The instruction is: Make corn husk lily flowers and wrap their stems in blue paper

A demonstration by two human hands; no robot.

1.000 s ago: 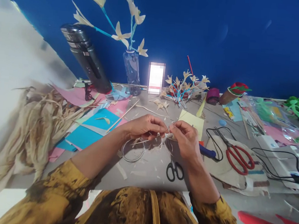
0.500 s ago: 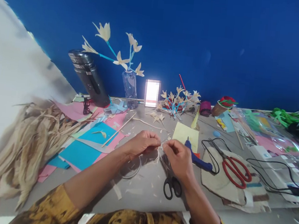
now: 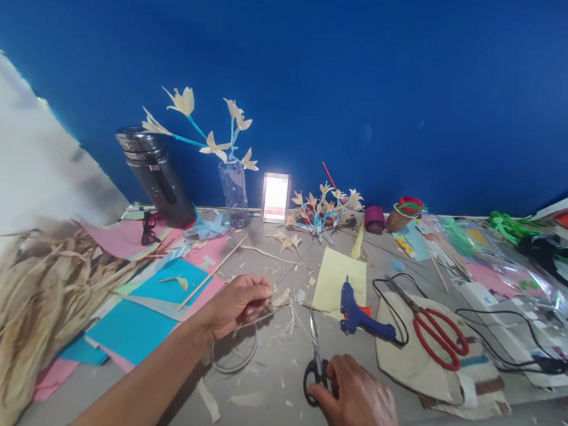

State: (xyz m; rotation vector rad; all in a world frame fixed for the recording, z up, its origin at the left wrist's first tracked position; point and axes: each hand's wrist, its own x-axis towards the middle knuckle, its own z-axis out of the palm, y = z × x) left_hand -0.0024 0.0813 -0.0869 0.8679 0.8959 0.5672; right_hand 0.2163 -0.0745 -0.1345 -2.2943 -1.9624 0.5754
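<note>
1. Your left hand (image 3: 242, 305) is above the middle of the desk (image 3: 274, 421), its fingertips pinched close together on what looks like a thin strand (image 3: 289, 274), which runs out toward the back edge.
2. Your right hand (image 3: 359, 398) is near the front edge, half curled, with thumb and fingers spread about the handles of the black-handled scissors (image 3: 315, 371); you cannot tell from here whether the grip has closed on them.
3. Those scissors lie on the desk toward its front edge, blades pointing to the back edge.
4. Just beyond your left fingertips, pale fibre strips (image 3: 292, 320) lie on the desk; a wire coil (image 3: 231, 373) lies just below that hand, nearer the front edge.
5. Farther back from your right hand, a blue glue gun (image 3: 364, 319) lies partly over a yellow sheet (image 3: 330, 278).
6. Toward the right edge, red-handled scissors (image 3: 462, 344) rest on a beige cloth (image 3: 399, 368).
7. Along the back edge, a clear bottle (image 3: 234, 195) holding pale flowers (image 3: 215, 146) stands beside a dark flask (image 3: 159, 181).
</note>
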